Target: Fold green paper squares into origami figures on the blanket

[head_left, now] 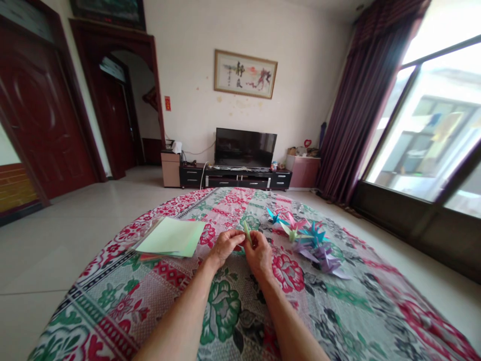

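Note:
Above the middle of the table, my right hand (260, 254) pinches a narrow piece of folded light green paper (247, 229), its pointed end sticking up. My left hand (226, 245) meets it from the other side, thumb and fingers closed at the paper's lower part. Much of the folded paper is hidden behind my fingers. Left of my hands lies a stack of square paper sheets (171, 238), pale green on top with some pink and orange edges below. To the right rest several folded paper cranes in blue, pink, green and purple, among them a purple paper crane (328, 260).
A patterned red, green and grey cloth (158, 301) covers the round table. Beyond it, a television (246, 148) stands on a low black cabinet (236, 179). Dark curtains (361, 110) hang by the window at right, and a red door (41, 105) is at left.

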Demonstrator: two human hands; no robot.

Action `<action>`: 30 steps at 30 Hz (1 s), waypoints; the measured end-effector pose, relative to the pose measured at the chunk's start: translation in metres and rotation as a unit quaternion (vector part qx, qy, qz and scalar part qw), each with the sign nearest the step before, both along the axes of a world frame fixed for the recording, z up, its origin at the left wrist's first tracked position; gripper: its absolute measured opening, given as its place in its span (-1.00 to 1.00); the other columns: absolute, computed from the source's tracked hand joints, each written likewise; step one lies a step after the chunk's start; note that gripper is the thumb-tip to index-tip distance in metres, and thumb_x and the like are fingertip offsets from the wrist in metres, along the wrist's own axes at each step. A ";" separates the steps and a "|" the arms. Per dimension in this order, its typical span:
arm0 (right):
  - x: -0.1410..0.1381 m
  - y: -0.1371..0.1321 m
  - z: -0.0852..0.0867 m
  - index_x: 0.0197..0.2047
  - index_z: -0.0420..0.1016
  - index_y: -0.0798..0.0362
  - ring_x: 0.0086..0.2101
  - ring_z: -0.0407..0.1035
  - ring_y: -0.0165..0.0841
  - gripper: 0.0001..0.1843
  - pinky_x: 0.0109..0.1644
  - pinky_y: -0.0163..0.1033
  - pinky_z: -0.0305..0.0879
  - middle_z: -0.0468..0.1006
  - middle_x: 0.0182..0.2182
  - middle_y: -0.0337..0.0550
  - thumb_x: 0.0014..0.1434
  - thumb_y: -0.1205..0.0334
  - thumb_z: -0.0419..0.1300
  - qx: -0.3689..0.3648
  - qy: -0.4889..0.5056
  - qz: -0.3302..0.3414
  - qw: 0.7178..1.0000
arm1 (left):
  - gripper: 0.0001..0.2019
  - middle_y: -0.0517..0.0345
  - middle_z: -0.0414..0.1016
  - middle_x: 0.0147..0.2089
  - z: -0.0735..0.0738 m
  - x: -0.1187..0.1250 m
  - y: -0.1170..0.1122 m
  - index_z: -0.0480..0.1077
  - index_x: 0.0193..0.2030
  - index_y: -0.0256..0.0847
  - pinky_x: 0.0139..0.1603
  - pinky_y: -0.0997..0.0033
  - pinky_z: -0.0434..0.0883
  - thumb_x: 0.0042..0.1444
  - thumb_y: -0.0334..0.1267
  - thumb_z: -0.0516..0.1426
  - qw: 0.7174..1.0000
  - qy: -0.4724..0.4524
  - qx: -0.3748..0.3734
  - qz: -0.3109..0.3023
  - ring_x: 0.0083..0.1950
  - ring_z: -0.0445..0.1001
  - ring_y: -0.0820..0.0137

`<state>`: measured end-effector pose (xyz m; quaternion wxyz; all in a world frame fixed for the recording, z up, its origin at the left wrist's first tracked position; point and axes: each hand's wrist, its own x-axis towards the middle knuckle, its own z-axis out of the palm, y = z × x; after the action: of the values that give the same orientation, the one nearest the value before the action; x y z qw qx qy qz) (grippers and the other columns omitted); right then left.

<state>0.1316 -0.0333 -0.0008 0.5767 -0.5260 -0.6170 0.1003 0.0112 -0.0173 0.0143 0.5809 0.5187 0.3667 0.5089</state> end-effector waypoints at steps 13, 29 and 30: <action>-0.008 -0.005 0.001 -0.16 0.47 0.04 -0.31 0.35 -0.35 -0.60 -0.23 -0.26 0.32 0.43 -0.32 -0.13 -0.06 0.44 -0.01 0.043 -0.008 0.089 0.995 | -0.73 0.18 0.47 -0.47 -0.002 -0.006 0.007 0.48 -0.30 -0.30 -0.42 0.51 0.27 -0.18 -0.21 0.23 0.999 -0.002 0.025 0.040 -0.48 0.35 0.49; -0.003 0.001 0.003 -0.34 0.47 0.08 -0.49 0.36 -0.41 -0.74 -0.42 -0.33 0.29 0.51 -0.50 -0.23 -0.08 0.10 0.22 -0.069 0.250 0.148 0.954 | -0.81 0.25 0.39 -0.57 -0.003 -0.009 0.007 0.48 -0.36 -0.27 -0.44 0.50 0.24 -0.16 -0.29 0.15 0.997 0.045 0.038 0.045 -0.52 0.30 0.48; -0.003 0.001 0.004 -0.36 0.46 0.08 -0.52 0.34 -0.43 -0.75 -0.44 -0.34 0.27 0.50 -0.52 -0.26 -0.10 0.10 0.23 -0.076 0.263 0.150 0.950 | -0.81 0.25 0.39 -0.56 -0.002 -0.009 0.006 0.49 -0.36 -0.27 -0.44 0.49 0.24 -0.16 -0.29 0.15 0.997 0.046 0.039 0.044 -0.52 0.30 0.48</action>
<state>0.1283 -0.0321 0.0029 0.6552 -0.4244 -0.5056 0.3675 0.0024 -0.0108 0.0119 0.5196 0.5469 0.3958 0.5236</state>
